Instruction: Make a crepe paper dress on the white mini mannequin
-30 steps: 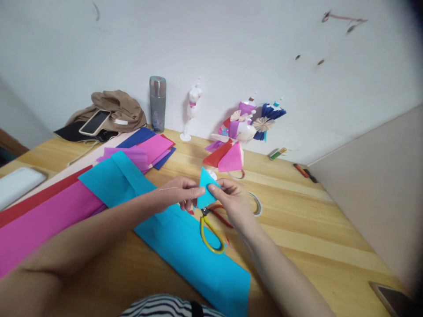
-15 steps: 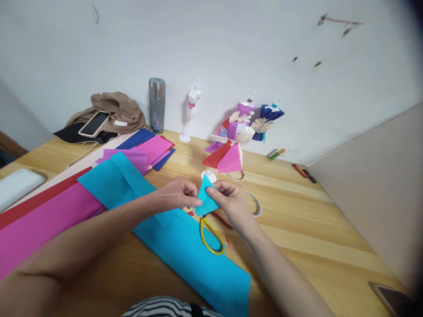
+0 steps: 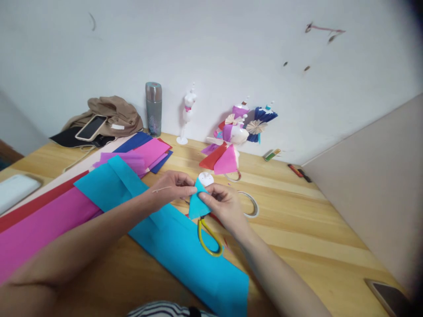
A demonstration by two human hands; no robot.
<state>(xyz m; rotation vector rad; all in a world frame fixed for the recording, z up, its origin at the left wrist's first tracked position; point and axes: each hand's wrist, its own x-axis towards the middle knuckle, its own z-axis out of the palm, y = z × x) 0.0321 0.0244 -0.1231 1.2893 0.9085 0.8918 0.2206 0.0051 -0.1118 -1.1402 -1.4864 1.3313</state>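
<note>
My left hand (image 3: pixel 173 187) and my right hand (image 3: pixel 221 203) meet over the middle of the wooden table (image 3: pixel 297 220), both pinching a small folded piece of turquoise paper (image 3: pixel 197 204). The fingertips of both hands close on its upper edge, and its wide end hangs down. Directly beneath lie scissors with yellow and red handles (image 3: pixel 208 235), resting on a long turquoise paper sheet (image 3: pixel 185 251) that runs diagonally toward me.
Magenta (image 3: pixel 42 224), red, purple and blue sheets lie at left. Behind the hands stand a paper-dressed doll (image 3: pixel 231 145), a white mannequin figure (image 3: pixel 187 112), a tape ring (image 3: pixel 249 204) and a steel bottle (image 3: pixel 153 108). A tan bag with a phone (image 3: pixel 90 127) sits far left.
The paper piece has turned from pointing up to hanging down between my fingers, and both hands have drawn closer together. The view has shifted slightly.
</note>
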